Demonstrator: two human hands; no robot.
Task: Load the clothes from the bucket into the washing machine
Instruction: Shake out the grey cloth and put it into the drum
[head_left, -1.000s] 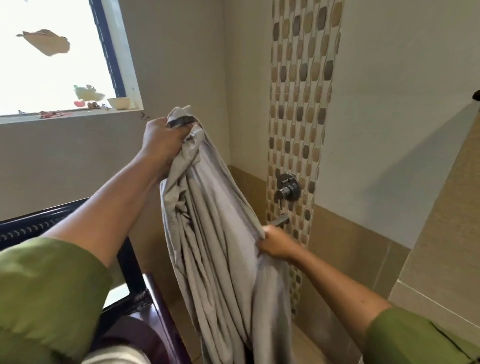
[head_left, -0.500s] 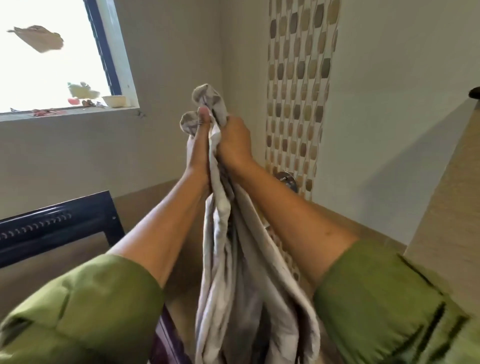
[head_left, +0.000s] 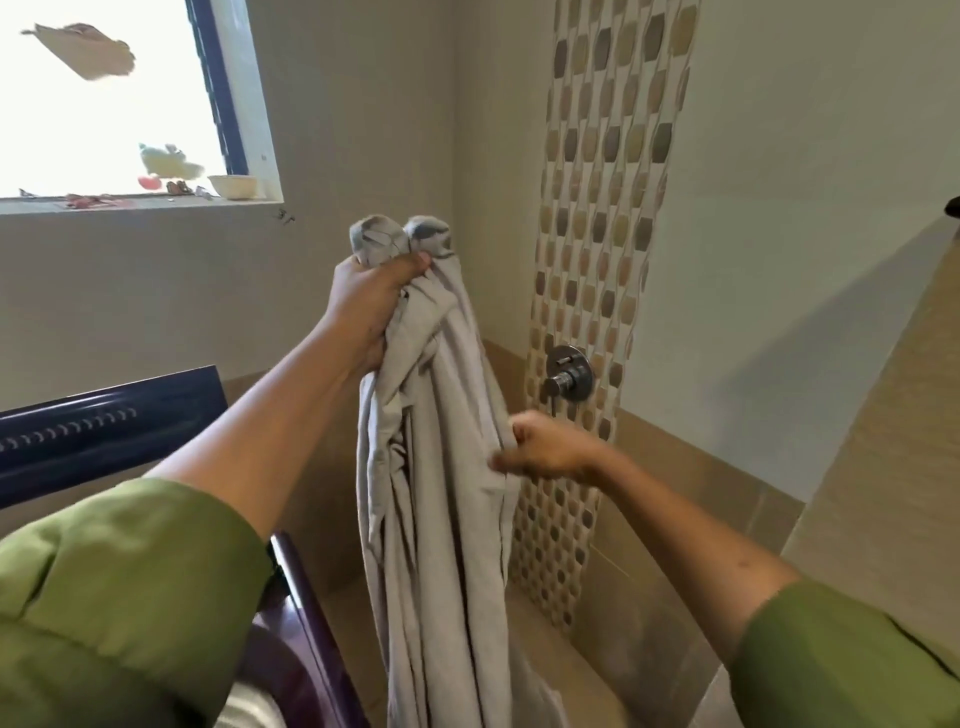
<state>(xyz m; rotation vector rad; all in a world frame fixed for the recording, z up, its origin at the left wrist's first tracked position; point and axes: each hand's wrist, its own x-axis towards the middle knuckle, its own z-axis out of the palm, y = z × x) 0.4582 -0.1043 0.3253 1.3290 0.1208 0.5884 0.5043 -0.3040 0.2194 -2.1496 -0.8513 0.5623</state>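
The left hand (head_left: 374, 306) is raised in front of the wall, its fingers curled tight round the bunched top of a long grey cloth (head_left: 441, 493), two gathered ends poking up above the fist. The cloth hangs straight down from that grip in heavy folds and runs out of view at the bottom edge. The right hand (head_left: 545, 449) is lower, at the right edge of the hanging cloth, fingers curled and apparently pinching a fold there, though the hand is blurred and the contact is not certain.

At lower left, the dark raised lid (head_left: 104, 431) and a strip of the purple rim (head_left: 306, 623) of the washing machine show; part of its opening seems to lie below the left sleeve. The bucket is out of view.

As a judgement, this piece is out of the bucket but not yet in the drum: it is held beside the machine's right edge. How much is already loaded, or left in the bucket, cannot be told.
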